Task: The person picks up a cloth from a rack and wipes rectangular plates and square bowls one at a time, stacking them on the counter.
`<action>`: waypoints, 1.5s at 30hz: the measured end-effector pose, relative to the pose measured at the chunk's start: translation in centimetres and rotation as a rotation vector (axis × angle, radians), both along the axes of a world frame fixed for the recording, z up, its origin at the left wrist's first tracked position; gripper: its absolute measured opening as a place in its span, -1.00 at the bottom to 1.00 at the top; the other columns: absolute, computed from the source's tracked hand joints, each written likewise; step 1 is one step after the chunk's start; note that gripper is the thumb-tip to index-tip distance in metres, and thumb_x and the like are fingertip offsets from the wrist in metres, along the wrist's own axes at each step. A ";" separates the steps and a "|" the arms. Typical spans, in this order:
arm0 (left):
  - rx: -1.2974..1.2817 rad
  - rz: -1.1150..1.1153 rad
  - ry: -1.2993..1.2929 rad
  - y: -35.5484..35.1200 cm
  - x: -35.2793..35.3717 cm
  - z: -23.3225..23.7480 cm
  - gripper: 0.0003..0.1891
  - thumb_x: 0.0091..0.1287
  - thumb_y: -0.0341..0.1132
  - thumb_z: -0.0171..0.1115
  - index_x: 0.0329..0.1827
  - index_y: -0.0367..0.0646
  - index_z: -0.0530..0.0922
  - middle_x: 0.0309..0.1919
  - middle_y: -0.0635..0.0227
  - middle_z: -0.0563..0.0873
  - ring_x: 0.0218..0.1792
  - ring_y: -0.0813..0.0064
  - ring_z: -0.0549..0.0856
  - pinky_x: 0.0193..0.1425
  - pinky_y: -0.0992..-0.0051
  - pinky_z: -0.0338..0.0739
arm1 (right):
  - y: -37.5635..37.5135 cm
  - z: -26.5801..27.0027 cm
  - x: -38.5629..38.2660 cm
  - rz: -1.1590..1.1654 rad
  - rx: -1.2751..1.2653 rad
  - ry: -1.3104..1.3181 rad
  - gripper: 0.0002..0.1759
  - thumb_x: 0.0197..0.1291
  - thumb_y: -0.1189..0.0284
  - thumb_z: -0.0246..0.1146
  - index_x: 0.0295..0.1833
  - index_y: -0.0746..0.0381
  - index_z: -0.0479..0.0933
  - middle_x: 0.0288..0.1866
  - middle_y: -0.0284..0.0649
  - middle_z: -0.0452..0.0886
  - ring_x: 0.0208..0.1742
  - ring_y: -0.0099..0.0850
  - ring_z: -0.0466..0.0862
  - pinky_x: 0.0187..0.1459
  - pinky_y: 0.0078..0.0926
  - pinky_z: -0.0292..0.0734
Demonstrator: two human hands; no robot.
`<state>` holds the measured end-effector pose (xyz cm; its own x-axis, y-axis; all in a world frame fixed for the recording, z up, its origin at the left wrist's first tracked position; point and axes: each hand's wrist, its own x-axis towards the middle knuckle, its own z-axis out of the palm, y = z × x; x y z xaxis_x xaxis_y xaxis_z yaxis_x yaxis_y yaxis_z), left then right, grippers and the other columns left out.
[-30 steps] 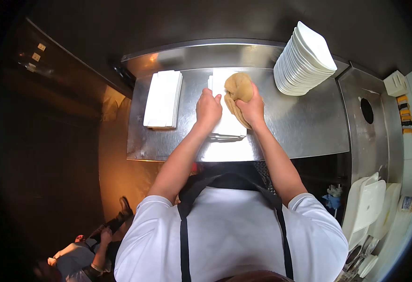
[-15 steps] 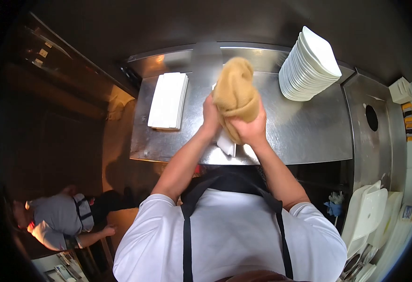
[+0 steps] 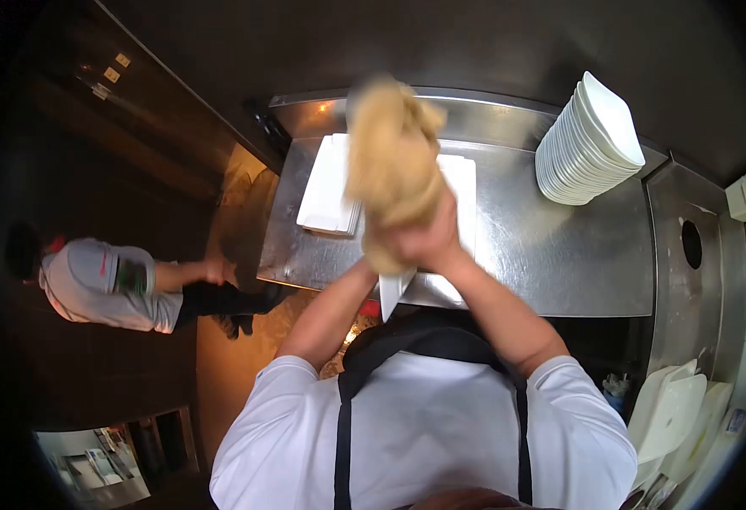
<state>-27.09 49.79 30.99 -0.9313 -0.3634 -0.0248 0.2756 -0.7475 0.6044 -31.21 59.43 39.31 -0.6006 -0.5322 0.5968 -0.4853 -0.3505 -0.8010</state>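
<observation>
A tan cloth (image 3: pixel 394 161), smeared by motion, is bunched up over the front part of the steel counter (image 3: pixel 551 246). My right hand (image 3: pixel 434 236) is closed on its lower part. The cloth covers most of my left hand, so its fingers are hidden; only the wrist shows below. Under the cloth juts the corner of a white item (image 3: pixel 394 291), the rest of it covered. Just behind my right hand, a white rectangular stack (image 3: pixel 460 191) lies on the counter. Another stack of white rectangular plates (image 3: pixel 329 189) is left of the cloth.
A tall, leaning stack of white dishes (image 3: pixel 585 144) stands at the counter's back right. Farther right are a steel surface with a round hole (image 3: pixel 692 244) and white trays (image 3: pixel 666 412). A person in a grey shirt (image 3: pixel 105 285) is at the left.
The cloth and my hands have shifted left, uncovering the white stack behind them. The view has turned and moved. The person at the left now appears higher in view, with an arm stretched out.
</observation>
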 end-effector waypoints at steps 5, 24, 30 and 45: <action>0.061 0.098 -0.071 -0.5 -0.8 -0.6 -0.49 0.53 0.05 0.03 -0.05 -0.31 0.67 -0.19 0.19 0.78 -0.18 0.30 0.74 0.02 0.35 0.61 | -1.3 -1.6 -1.4 0.050 0.024 -0.223 -0.57 0.15 0.33 0.46 0.06 0.36 0.62 0.01 -0.05 0.76 0.02 -0.19 0.77 0.07 -0.30 0.62; -1.651 0.299 -1.433 -22.1 1.7 -0.4 -0.38 0.59 0.12 -0.19 0.12 -0.25 0.67 0.14 -0.07 0.70 0.21 -0.10 0.64 0.30 0.01 0.49 | 7.1 -3.8 -0.5 -0.072 -0.117 -0.644 -0.64 0.22 0.53 0.35 0.14 0.33 0.56 0.00 -0.24 0.69 -0.01 -0.46 0.68 0.09 -0.45 0.57; -1.655 0.330 -1.386 -21.7 1.1 -1.8 -0.46 0.56 0.09 -0.06 0.12 -0.24 0.63 0.10 -0.13 0.70 0.19 -0.13 0.65 0.27 0.01 0.51 | 8.9 -2.7 -1.3 -0.168 -0.223 -0.665 -0.52 0.34 0.51 0.28 0.32 0.37 0.39 0.17 -0.15 0.58 0.14 -0.36 0.64 0.20 -0.36 0.58; -1.660 0.669 -0.806 -12.2 1.5 1.6 -0.31 0.29 0.02 0.43 0.33 -0.23 0.42 0.13 -0.03 0.56 0.15 0.02 0.58 0.22 0.16 0.50 | -0.9 -1.3 -11.6 -0.370 -0.029 -0.193 -0.63 0.23 0.44 0.41 0.11 0.33 0.56 0.08 -0.21 0.68 0.02 -0.46 0.66 0.08 -0.44 0.56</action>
